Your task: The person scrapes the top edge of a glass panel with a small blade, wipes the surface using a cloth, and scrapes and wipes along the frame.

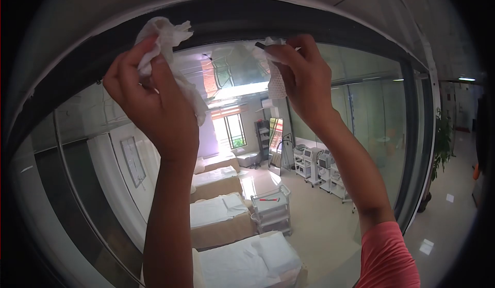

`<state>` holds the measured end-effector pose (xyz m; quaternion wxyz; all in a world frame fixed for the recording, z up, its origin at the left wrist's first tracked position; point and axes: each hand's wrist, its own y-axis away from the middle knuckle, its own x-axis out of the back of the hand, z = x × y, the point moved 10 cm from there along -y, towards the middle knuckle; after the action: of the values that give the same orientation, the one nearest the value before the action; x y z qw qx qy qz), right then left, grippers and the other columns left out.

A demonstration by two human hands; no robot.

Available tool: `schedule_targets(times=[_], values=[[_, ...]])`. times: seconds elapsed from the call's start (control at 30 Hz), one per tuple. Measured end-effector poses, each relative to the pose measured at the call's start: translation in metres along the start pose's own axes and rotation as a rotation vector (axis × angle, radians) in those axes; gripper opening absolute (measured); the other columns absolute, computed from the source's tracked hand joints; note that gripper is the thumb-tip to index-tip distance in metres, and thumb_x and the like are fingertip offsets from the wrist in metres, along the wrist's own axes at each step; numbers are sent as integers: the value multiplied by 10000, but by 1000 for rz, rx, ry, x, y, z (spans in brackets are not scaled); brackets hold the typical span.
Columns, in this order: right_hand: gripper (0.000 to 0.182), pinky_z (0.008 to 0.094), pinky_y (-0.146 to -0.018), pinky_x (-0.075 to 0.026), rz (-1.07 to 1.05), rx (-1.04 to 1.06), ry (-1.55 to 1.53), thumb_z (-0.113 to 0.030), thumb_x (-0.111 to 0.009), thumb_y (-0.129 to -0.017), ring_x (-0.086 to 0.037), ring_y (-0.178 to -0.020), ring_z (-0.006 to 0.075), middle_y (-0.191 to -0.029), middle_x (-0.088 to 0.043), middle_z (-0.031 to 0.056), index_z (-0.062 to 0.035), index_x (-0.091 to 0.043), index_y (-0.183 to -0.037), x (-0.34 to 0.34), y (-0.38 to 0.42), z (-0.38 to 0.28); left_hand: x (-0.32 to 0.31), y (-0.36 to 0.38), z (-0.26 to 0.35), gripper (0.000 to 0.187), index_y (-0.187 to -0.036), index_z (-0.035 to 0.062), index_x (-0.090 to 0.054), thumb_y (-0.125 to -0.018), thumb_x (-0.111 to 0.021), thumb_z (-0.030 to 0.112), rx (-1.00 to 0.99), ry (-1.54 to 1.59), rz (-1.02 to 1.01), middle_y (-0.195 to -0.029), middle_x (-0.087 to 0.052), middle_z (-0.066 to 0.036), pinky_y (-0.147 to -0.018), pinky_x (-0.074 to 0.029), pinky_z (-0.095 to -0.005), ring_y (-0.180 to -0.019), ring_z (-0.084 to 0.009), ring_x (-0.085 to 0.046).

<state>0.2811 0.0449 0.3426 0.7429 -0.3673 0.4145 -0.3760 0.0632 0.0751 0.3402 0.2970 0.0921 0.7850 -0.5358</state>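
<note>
My left hand [164, 115] is raised at the upper left, its fingers closed around a crumpled white cloth [164, 30]. Part of that cloth hangs down beside my palm, and its top lies against the dark window frame [227, 20]. To the right, my right hand [312, 81] pinches a textured white wipe [277, 86] at the upper edge of the glass pane [368, 97]. A small flat black piece [260, 45] sticks out by my right thumb and fingertips; its kind I cannot make out.
Through the glass appear several beds with white sheets [234, 267], a grey trolley [270, 205], machines on wheeled stands [309, 164] and a standing mirror [276, 143]. A curved metal rail [72, 179] runs at the left. A leafy plant [442, 138] stands at the right.
</note>
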Motion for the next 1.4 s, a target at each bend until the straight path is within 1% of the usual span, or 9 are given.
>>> schedule_targets(times=[0.1, 0.33, 0.43, 0.6, 0.77, 1.0, 1.1, 1.23, 1.4], values=[[225, 379, -642, -465, -31, 167, 127, 34, -628, -722, -564, -735, 271, -888, -540, 88, -95, -651, -905, -3, 3, -18, -2, -1, 1, 195, -1043, 87, -613, -887, -505, 43, 26, 61, -12, -1139, -419, -65, -714, -430, -260, -883, -123, -507], [246, 368, -617, -466, -27, 132, 44, 61, -631, -700, -564, -707, 253, -886, -546, 82, -90, -666, -892, -9, -4, -13, -5, -2, -1, 207, -1021, 81, -615, -860, -520, -10, 48, 127, -34, -1121, -423, -80, -697, -446, -261, -871, -134, -503], [244, 356, -584, -474, -34, 132, 2, 68, -661, -690, -582, -681, 243, -894, -557, 73, -81, -667, -883, -7, -4, -7, -8, -1, 0, 189, -1075, 108, -615, -907, -532, 81, -37, 22, -59, -1139, -452, -54, -744, -410, -235, -891, -103, -481], [248, 320, -614, -521, -123, 83, -60, 116, -643, -721, -641, -761, 211, -935, -574, 65, -67, -679, -885, -13, -15, -9, -8, -3, -7, 188, -1040, 106, -641, -892, -530, 70, -45, 72, -36, -1073, -453, -40, -711, -402, -233, -759, -81, -441], [282, 304, -650, -552, -120, 38, -131, 159, -609, -727, -649, -805, 206, -984, -551, 93, -46, -682, -906, -19, -24, -6, -8, -5, 5, 209, -941, 7, -582, -780, -482, -81, -106, 177, 36, -986, -443, -132, -763, -412, -321, -910, -258, -483], [277, 286, -701, -523, -132, 42, -101, 166, -581, -760, -636, -848, 202, -980, -541, 97, -38, -681, -919, -20, -27, -4, -10, -7, 0, 248, -952, 39, -588, -763, -495, -92, -81, 215, 53, -1006, -449, -149, -847, -418, -381, -971, -288, -496], [278, 284, -703, -517, -159, 36, -89, 165, -585, -757, -623, -847, 195, -973, -538, 90, -39, -682, -920, -18, -24, -1, -8, -4, -3, 191, -966, 98, -644, -839, -539, 2, -44, 47, 17, -1060, -452, -73, -723, -430, -290, -821, -150, -498], [275, 285, -709, -507, -187, 39, -61, 163, -587, -757, -603, -828, 193, -965, -532, 86, -40, -681, -917, -15, -25, 2, -6, -4, 0, 209, -932, 80, -635, -787, -543, -42, -100, 82, 63, -1056, -451, -98, -736, -445, -327, -887, -235, -523], [288, 286, -713, -494, -228, 50, -89, 168, -582, -750, -602, -819, 205, -954, -532, 93, -46, -682, -914, -20, -33, -11, -7, -2, -5, 229, -927, 78, -631, -771, -530, -56, 2, 147, 73, -1029, -448, -109, -764, -442, -335, -916, -250, -512]])
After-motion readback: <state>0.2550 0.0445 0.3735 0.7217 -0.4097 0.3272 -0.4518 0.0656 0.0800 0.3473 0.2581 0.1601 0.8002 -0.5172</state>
